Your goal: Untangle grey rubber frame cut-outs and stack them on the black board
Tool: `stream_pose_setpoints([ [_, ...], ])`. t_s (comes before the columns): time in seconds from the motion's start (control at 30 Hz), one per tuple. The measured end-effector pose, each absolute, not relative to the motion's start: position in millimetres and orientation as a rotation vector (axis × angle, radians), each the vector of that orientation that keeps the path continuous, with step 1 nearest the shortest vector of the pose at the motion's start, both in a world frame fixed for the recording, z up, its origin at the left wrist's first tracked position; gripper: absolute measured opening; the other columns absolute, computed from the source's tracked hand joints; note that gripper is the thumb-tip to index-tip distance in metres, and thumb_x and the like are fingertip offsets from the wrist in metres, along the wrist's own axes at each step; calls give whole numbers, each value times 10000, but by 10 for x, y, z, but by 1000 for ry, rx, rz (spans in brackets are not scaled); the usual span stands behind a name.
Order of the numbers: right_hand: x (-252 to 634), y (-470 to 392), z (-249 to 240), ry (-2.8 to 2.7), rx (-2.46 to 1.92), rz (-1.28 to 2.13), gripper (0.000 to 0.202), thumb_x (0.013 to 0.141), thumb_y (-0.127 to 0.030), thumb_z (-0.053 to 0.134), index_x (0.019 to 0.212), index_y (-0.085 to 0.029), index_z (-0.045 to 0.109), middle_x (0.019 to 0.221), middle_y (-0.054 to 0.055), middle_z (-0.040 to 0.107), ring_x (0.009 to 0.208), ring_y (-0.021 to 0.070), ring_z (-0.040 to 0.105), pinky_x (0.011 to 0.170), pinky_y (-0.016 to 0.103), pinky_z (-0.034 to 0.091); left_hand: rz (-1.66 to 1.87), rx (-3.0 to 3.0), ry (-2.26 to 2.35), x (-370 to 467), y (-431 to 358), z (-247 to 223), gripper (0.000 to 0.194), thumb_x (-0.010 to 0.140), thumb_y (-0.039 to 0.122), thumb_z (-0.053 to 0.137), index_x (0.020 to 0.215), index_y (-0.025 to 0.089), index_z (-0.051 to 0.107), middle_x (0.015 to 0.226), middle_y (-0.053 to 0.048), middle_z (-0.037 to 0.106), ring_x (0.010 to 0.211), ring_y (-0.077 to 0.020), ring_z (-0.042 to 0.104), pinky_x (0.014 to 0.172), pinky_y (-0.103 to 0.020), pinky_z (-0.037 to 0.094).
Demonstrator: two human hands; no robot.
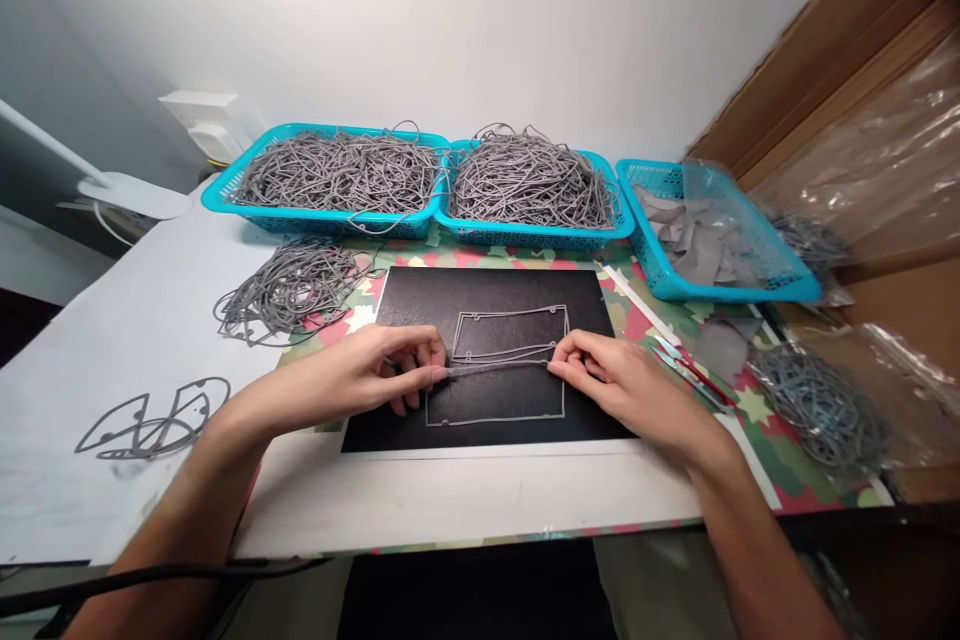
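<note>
One black cord (150,576) crossed the left arm (202,485), near and to the left of the black board (420,295). Over the middle of the board, the left hand (397,366) and the right hand (600,372) each had fingertips pinched together on a thin grey strand (499,366), which ran almost straight between them. Grey loops (510,311) lay flat on the board, blue baskets (532,233) sat behind it, and a messy grey pile (292,292) lay to its left.
</note>
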State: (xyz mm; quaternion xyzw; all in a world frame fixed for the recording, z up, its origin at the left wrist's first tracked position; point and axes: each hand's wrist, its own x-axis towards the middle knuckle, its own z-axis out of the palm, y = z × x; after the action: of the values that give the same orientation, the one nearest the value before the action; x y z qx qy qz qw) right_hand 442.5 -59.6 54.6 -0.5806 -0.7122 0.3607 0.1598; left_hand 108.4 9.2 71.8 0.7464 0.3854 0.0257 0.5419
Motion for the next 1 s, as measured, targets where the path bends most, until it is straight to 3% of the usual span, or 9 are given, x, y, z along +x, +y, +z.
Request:
stream_pose_setpoints([
  [0.23,4441,-622,584,-2027,-1639,1080,329,1178,-465,476,1051,-273,712,1033,-13,773,913,181,678,792,301,411,59,1788,914,1072,100,716,377,1076,596,619,1007,228,660,861,2,740,705,-173,762,650,-238,588],
  [0.33,4434,-623,585,-2031,-1666,1073,344,1166,-497,500,1018,-274,715,889,-31,716,780,161,618,713,295,384,52,1795,921,1083,94,738,374,1079,595,616,1014,229,662,870,3,739,712,-172,759,649,-234,584],
  [0.5,4414,-606,562,-2038,-1679,1063,281,1033,-536,754,1000,-262,705,750,-67,578,686,135,537,634,278,344,73,1795,938,1107,79,758,366,1069,588,634,1011,228,665,854,10,727,688,-167,748,640,-231,578],
  [0.63,4411,-598,557,-2064,-1683,1037,210,1086,-444,682,995,-257,709,740,-64,570,674,130,518,630,280,333,89,1812,940,1108,83,744,363,1069,581,637,993,228,662,877,8,707,688,-160,736,642,-230,581],
  [0.83,4433,-624,586,-2085,-1681,1034,250,1134,-448,595,1002,-257,690,724,-64,549,680,138,509,640,285,333,114,1862,964,1096,96,727,369,1069,587,631,970,233,663,912,-1,683,702,-155,692,620,-218,577],
  [1.0,4444,-618,573,-2114,-1664,1059,223,1078,-478,699,1024,-262,688,772,-61,565,708,141,545,649,283,345,99,1893,972,1092,95,728,371,1077,585,608,994,232,687,917,-7,714,687,-158,695,633,-222,565],
])
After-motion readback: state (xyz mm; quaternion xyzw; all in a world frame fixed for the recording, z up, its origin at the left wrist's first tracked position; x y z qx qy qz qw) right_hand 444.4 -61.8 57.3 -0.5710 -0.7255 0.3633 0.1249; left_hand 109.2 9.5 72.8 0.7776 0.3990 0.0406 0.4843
